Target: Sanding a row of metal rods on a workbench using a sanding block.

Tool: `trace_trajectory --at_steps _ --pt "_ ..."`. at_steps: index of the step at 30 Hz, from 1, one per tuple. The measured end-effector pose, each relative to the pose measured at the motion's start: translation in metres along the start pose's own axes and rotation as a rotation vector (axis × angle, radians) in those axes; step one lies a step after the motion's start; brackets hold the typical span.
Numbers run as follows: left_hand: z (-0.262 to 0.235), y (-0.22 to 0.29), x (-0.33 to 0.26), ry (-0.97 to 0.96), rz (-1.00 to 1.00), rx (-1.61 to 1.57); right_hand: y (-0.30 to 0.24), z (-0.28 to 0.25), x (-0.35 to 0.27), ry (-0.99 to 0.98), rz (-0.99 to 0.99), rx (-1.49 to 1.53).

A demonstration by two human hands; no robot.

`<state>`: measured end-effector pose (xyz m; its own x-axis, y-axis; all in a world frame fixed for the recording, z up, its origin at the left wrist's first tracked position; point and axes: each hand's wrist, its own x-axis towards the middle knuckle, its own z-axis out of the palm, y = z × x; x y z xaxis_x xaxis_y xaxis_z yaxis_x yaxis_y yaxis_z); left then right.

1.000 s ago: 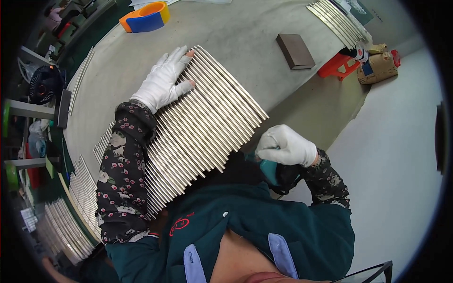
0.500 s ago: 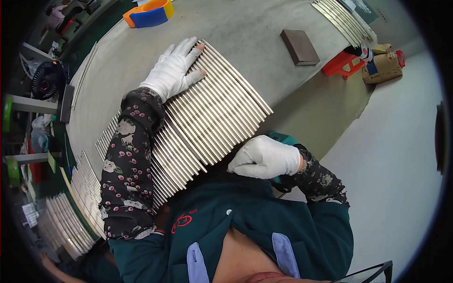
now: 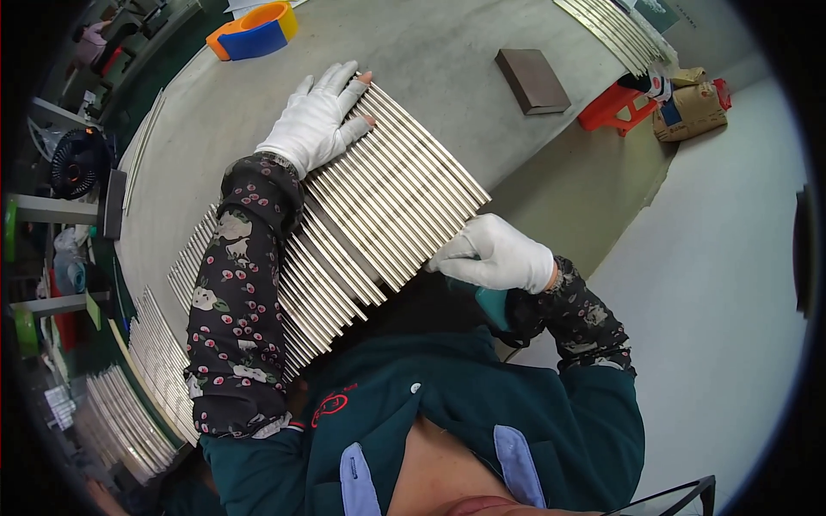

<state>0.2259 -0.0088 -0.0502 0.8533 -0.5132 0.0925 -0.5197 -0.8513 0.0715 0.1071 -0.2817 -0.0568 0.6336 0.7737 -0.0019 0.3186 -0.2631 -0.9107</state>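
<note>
A row of slim, shiny metal rods [image 3: 404,185] lies side by side on the grey table [image 3: 413,43], with a narrow gap separating the right-hand group from more rods [image 3: 314,297] on the left. My left hand [image 3: 314,120], in a white glove with bare thumb and finger tips, rests on the far ends of the rods, fingers spread. At the near ends of the right-hand group is my right hand [image 3: 495,254], also white-gloved and curled closed. Its fingertips are partly hidden, so whether it pinches anything cannot be seen.
A brown block [image 3: 533,82] sits on the table's right side. An orange and blue ring-shaped object [image 3: 254,33] stands at the far left. More rods lie at the far right [image 3: 607,34] and near left [image 3: 129,421]. A red stool [image 3: 615,107] and brown sack [image 3: 688,112] stand beyond the table.
My right hand has moved up and forward to the rods' near ends. The rightmost rods now lie closer together, and the gap left of the group looks wider. My left hand stays on the rods.
</note>
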Motion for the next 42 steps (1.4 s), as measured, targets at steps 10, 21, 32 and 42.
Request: trace_trajectory --at_steps 10,21,32,42 --pt "0.001 0.005 0.011 -0.006 0.010 0.035 0.003 -0.015 -0.007 0.191 0.143 0.082" --pt "-0.002 0.002 0.012 0.028 0.043 -0.084 0.008 -0.016 -0.013 0.233 0.028 -0.031" --pt "-0.008 0.061 -0.001 -0.045 0.165 0.088 0.009 -0.079 0.008 1.078 -0.011 -0.559" --pt "-0.008 0.053 -0.026 0.023 0.180 0.074 0.050 -0.094 0.044 0.965 0.466 -1.195"
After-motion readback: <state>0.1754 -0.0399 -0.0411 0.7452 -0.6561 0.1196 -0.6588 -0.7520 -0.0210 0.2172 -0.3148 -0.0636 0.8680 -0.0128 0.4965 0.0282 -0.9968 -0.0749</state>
